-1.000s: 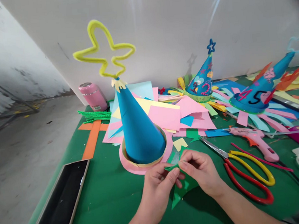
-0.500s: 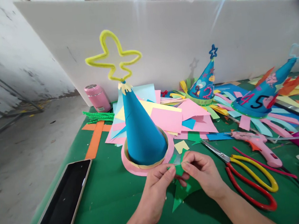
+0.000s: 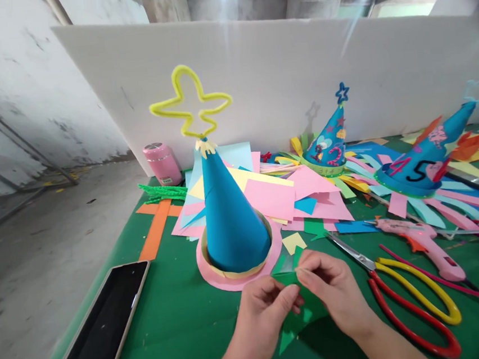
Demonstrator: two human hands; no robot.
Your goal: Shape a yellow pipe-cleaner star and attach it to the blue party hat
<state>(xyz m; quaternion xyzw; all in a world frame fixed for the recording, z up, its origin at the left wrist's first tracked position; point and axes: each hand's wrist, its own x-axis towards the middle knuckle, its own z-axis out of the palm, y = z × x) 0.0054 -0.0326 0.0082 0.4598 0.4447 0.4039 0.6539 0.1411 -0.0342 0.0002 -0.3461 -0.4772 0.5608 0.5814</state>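
A small piece of green paper [image 3: 286, 278] is pinched between both hands, low in the centre of the view. My left hand [image 3: 266, 319] is closed on its left side, thumb bent over the fingers. With thumb and forefinger, my right hand [image 3: 334, 290] grips the right end; its other fingers curl under. Beneath the hands lies a pointed green paper cutout [image 3: 290, 332], partly hidden by them. Just beyond stands a blue paper cone hat [image 3: 235, 219] with a pink brim [image 3: 209, 276] and a yellow pipe-cleaner shape [image 3: 158, 107] on its tip.
Scissors [image 3: 407, 293] and a pink glue gun [image 3: 427, 240] lie to the right, a phone [image 3: 103, 328] to the left. Behind are paper sheets [image 3: 269, 199], green pipe cleaners [image 3: 162, 193], a pink bottle [image 3: 163, 165] and two decorated hats [image 3: 329, 142].
The view has tilted up slightly, so the table things sit lower. My left thumb has slid right and down along the green paper, while the right hand keeps its pinch.
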